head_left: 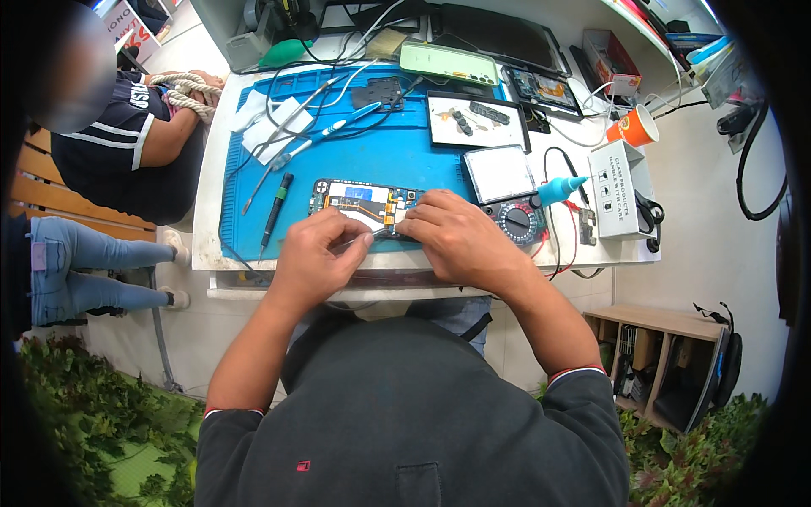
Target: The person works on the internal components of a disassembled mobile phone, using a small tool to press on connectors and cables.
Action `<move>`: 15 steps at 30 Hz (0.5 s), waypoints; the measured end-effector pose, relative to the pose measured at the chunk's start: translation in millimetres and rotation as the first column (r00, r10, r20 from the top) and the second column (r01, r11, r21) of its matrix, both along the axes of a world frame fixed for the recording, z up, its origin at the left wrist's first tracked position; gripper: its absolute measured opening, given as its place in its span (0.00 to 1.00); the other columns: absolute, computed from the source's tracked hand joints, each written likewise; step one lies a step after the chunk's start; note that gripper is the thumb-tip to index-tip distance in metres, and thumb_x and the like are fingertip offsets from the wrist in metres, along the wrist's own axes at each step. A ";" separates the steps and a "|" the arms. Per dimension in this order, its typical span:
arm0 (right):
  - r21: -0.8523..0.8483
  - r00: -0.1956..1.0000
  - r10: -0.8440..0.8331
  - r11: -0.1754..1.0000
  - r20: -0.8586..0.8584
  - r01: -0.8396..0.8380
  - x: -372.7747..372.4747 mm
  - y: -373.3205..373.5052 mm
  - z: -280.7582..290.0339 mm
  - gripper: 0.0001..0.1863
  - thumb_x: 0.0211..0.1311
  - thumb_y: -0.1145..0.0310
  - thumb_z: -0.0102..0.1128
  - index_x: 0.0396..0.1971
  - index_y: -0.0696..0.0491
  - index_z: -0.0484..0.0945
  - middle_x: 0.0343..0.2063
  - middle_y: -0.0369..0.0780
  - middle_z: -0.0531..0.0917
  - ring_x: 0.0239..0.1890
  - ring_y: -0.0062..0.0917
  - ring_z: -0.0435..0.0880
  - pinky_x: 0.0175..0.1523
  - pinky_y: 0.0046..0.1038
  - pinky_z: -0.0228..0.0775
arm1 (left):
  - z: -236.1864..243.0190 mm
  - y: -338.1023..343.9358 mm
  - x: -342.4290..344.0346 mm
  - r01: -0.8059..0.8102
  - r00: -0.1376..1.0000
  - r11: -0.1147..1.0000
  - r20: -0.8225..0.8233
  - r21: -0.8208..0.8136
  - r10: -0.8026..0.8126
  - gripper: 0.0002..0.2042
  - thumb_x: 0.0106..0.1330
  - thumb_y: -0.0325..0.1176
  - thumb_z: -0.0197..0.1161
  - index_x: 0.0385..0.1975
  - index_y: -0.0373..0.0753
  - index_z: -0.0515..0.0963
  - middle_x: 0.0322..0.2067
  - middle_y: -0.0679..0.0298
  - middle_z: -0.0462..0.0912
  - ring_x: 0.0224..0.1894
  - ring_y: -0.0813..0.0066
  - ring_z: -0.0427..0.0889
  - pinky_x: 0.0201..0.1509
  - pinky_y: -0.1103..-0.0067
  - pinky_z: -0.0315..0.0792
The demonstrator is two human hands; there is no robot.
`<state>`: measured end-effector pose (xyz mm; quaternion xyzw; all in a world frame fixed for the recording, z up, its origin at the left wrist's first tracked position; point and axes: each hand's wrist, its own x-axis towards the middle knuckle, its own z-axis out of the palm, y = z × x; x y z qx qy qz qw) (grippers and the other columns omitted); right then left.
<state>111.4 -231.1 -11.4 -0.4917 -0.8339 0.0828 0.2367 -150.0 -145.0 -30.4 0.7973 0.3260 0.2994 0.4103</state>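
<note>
An opened phone [355, 196] lies on the blue work mat [393, 165] near the table's front edge, its boards, battery and orange ribbon cables bare. My left hand [323, 253] is closed, thumb and forefinger pinching a thin tool whose tip reaches the phone's lower edge; its exact kind is hard to make out. With bent fingers, my right hand [460, 237] grips the right end of the phone and hides part of it. Left of the phone lies a dark screwdriver [277, 209] with a green band.
A toothbrush [329, 131], a white cloth [283, 131] and a tray of small parts [477, 120] lie farther back. On the right are a multimeter [517, 221], a teal bottle [557, 190], a white box [621, 190] and an orange cup [634, 127]. A person [135, 127] sits at left.
</note>
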 end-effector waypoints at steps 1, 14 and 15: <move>-0.001 1.000 -0.002 1.000 0.001 0.002 0.2 0.1 -0.6 0.18 0.56 0.81 0.71 0.48 0.58 0.90 0.44 0.45 0.91 0.57 0.43 0.88 0.68 0.43 0.78 | 1.1 -0.1 0.2 0.001 1.000 1.000 -0.007 -0.003 -0.001 0.05 0.72 0.25 0.79 0.40 0.30 0.92 0.34 0.60 0.90 0.32 0.78 0.85 0.36 0.79 0.78; -0.008 1.000 0.014 1.000 0.022 -0.014 1.7 0.0 1.3 0.18 0.56 0.81 0.71 0.49 0.57 0.91 0.45 0.45 0.90 0.59 0.43 0.87 0.70 0.43 0.78 | -0.1 0.6 1.5 0.010 1.000 1.000 -0.013 0.015 -0.010 0.05 0.72 0.25 0.79 0.40 0.30 0.92 0.34 0.60 0.91 0.31 0.77 0.85 0.37 0.79 0.78; -0.003 0.999 0.019 1.000 0.033 -0.019 2.0 0.2 1.8 0.18 0.56 0.81 0.71 0.49 0.57 0.91 0.46 0.45 0.90 0.59 0.43 0.87 0.70 0.43 0.78 | 0.4 0.9 1.3 0.010 1.000 1.000 -0.016 -0.002 -0.010 0.05 0.72 0.25 0.79 0.40 0.30 0.92 0.34 0.61 0.90 0.31 0.77 0.85 0.37 0.78 0.78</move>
